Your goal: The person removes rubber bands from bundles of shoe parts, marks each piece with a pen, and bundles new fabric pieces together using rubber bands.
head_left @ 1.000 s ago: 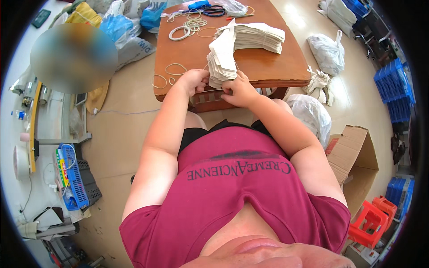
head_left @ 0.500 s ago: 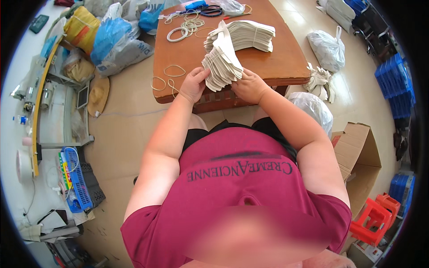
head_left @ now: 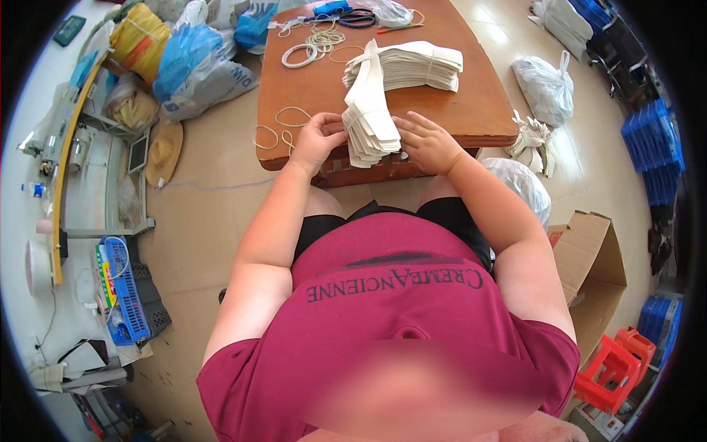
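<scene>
A thick stack of off-white, cloth-like cut pieces (head_left: pixel 370 121) lies across the table's near edge, its near end jutting over. My left hand (head_left: pixel 321 138) is at the left side of this stack, fingers bent and thumb against its edge. On the other side my right hand (head_left: pixel 429 145) is open, fingers stretched out and the fingertips close to the stack's right edge. Whether they touch it I cannot tell. Behind lies a second, curved stack of the same pieces (head_left: pixel 420 66), with a thin band around it. The near stack's far tip overlaps its left end.
On the brown table (head_left: pixel 309 88) lie loose cream bands (head_left: pixel 293 116), a white ring (head_left: pixel 299 56), dark-handled scissors (head_left: pixel 356 18) and a clear plastic bag (head_left: pixel 390 12). Filled sacks (head_left: pixel 199 74) stand left of it. Right are a white bag (head_left: pixel 545 88), a cardboard box (head_left: pixel 589 258) and red stools (head_left: pixel 611 372).
My right hand has loosened from the stack and its fingers have straightened. The near stack now hangs straighter and lower in view. My left hand stays at its left side.
</scene>
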Motion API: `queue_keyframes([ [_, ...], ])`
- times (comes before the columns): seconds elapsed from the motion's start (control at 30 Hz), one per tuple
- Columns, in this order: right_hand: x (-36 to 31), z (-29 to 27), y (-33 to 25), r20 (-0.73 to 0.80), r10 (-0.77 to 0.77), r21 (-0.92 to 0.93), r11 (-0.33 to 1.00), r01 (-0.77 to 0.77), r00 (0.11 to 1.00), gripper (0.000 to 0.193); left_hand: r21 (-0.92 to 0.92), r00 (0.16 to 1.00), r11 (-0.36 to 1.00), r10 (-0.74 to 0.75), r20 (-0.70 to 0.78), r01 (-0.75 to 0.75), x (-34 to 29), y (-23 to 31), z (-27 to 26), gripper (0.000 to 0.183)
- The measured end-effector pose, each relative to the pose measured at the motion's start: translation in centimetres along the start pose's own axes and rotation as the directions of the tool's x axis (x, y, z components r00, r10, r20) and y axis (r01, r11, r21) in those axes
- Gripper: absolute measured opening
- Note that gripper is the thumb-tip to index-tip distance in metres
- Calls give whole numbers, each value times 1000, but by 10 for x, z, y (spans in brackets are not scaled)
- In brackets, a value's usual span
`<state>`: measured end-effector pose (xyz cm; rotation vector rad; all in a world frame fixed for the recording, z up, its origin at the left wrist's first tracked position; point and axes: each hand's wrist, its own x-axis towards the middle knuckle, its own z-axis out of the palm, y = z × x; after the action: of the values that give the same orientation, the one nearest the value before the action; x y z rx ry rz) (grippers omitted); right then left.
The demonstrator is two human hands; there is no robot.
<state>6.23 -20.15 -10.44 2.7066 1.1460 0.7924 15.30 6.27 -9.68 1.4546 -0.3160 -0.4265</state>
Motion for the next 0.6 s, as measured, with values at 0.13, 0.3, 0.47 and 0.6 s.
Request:
queue_keyframes([
  [0.13,3,5,-9,98,517,513,706,-489,850,33,-59,977,979,-200,-76,196,-2,3,9,36],
  [0.3,59,3,-42,488,655,849,-508,-142,577,68,-191,977,967,-192,-95,171,-10,17,36,49],
  [0.47,76,-14,-51,399,665,917,-279,-286,631,74,-376,984,913,-120,128,161,0,28,39,52],
  [0.6,74,-20,-52,491,644,871,-344,-351,587,73,-303,986,939,-146,78,163,13,27,43,49],
])
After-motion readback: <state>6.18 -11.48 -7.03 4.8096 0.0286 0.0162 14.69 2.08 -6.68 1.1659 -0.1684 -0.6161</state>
